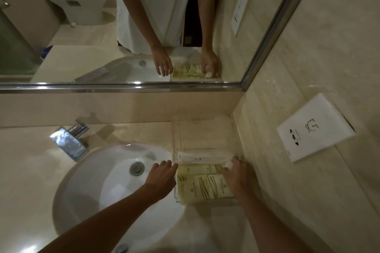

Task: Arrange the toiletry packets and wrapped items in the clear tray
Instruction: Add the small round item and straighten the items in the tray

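The clear tray [205,133] is found on the stone surface [144,133] in the corner below the mirror [123,26], just beside the wash basin [115,181]. The yellow toiletry packets [202,186] are laid flat in the near part of the tray, with a long white wrapped item [197,156] lying crosswise just beyond them; the far part of the tray is seen bare. The right hand [235,177] is held over the tray's right side, its grip closed round a small white wrapped item [228,164] at the fingertips. The left hand [162,178] is set at the tray's left wall with fingers relaxed and nothing held; whether the wall is actually touched cannot be told. Several hazards are judged likely. The tray stands at the basin's rim, so a push from the left hand could slide it toward the bowl. The small item is pinched only at the tips and could be dropped outside the tray or onto the packets. The right wrist lies low over the packets, and their neat overlap could be disturbed as it is withdrawn. The dim light and transparent walls make the tray's edges hard to judge.
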The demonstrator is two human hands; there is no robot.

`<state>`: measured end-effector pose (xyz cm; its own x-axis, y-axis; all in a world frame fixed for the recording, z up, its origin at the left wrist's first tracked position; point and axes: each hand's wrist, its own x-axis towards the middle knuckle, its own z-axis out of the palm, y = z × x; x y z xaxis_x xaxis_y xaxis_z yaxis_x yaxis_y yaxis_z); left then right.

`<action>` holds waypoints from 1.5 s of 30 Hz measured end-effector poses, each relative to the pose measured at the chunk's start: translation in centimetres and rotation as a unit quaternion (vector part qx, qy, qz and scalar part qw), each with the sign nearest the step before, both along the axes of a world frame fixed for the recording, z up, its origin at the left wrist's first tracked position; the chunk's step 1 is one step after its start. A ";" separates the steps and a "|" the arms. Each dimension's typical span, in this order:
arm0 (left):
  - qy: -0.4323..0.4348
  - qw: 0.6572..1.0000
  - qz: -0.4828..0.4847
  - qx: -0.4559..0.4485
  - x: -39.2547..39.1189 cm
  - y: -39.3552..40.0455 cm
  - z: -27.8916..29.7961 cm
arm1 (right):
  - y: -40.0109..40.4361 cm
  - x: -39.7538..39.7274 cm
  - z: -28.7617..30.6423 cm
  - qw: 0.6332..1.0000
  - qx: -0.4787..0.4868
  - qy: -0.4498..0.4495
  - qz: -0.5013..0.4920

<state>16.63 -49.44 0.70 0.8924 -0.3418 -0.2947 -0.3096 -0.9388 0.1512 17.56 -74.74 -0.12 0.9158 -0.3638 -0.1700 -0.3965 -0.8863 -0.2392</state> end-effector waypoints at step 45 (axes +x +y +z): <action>-0.046 0.987 -0.142 -0.061 -1.4 -2.5 -1.6 | -2.5 -4.1 -0.7 0.946 0.026 -0.017 0.322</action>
<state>15.20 -51.95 -0.86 0.7769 -0.6097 -0.1571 -0.5751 -0.7888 0.2168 13.48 -77.27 -0.79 0.9502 0.2788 -0.1392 0.2296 -0.9283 -0.2925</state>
